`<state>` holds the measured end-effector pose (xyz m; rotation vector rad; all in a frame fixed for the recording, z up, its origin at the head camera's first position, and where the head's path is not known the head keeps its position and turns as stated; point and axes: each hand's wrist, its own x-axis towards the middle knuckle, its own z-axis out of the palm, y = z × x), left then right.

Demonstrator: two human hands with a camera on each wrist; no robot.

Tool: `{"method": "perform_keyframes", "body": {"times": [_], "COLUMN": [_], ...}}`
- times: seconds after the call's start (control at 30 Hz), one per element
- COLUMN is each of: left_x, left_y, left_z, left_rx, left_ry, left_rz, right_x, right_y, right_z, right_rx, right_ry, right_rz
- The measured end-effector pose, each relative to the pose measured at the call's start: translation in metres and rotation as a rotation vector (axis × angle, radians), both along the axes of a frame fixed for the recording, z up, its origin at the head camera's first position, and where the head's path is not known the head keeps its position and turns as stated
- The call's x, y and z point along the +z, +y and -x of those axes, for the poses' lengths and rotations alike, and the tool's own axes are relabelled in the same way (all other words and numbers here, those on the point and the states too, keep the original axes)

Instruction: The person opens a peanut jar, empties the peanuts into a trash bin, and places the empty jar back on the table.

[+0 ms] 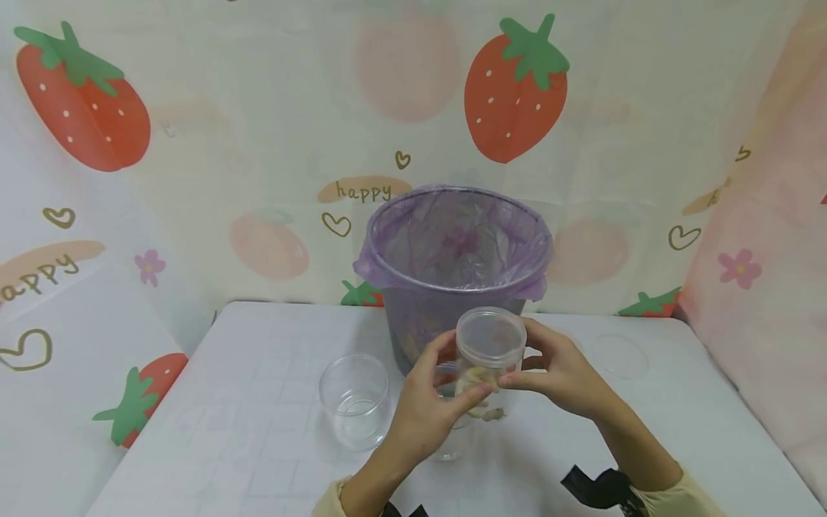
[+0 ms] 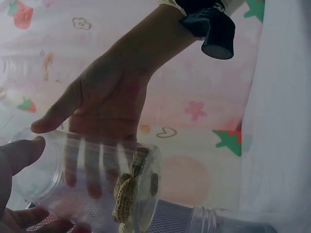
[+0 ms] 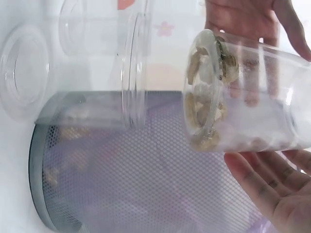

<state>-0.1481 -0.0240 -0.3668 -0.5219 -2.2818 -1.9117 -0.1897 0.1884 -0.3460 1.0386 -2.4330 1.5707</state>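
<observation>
A clear plastic jar (image 1: 489, 359) with a translucent lid is held upright above the table, between both hands. My left hand (image 1: 426, 409) grips its left side, thumb across the front. On the other side, my right hand (image 1: 562, 370) holds the jar near its upper part, thumb also in front. Several unshelled peanuts (image 2: 126, 196) lie at the jar's bottom, seen through the wall in both wrist views. Just behind the left hand stands a second clear jar (image 1: 452, 446), partly hidden. To the left is another clear jar (image 1: 354, 409), open at the top.
A mesh bin (image 1: 413, 323) lined with a purple bag (image 1: 381, 269) stands at the back of the white table (image 1: 239, 416). Some pale pieces show through its lower wall. A clear round lid (image 1: 620, 357) lies flat at the back right. Strawberry-printed cloth (image 1: 271, 143) surrounds the table.
</observation>
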Motion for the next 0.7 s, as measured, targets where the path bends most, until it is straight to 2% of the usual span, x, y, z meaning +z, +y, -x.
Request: {"method": "perform_keyframes", "body": {"times": [0.37,0.47,0.7], "left_x": [0.001,-0.001,-0.007], "left_y": [-0.018,-0.023,-0.03], "left_z": [0.005,0.006,0.007], "left_rx": [0.014,0.022,-0.004], "left_ry": [0.035,0.058,0.113], "left_rz": [0.01,0.026,0.054], "right_x": [-0.003,-0.005,-0.006], "right_y": [-0.02,-0.025,-0.032], "right_z": [0.002,0.0,-0.005], "right_rx": [-0.032,-0.04,-0.066], "right_ry": [-0.024,-0.03,-0.006], "right_rz": [0.03,0.038,0.027]}}
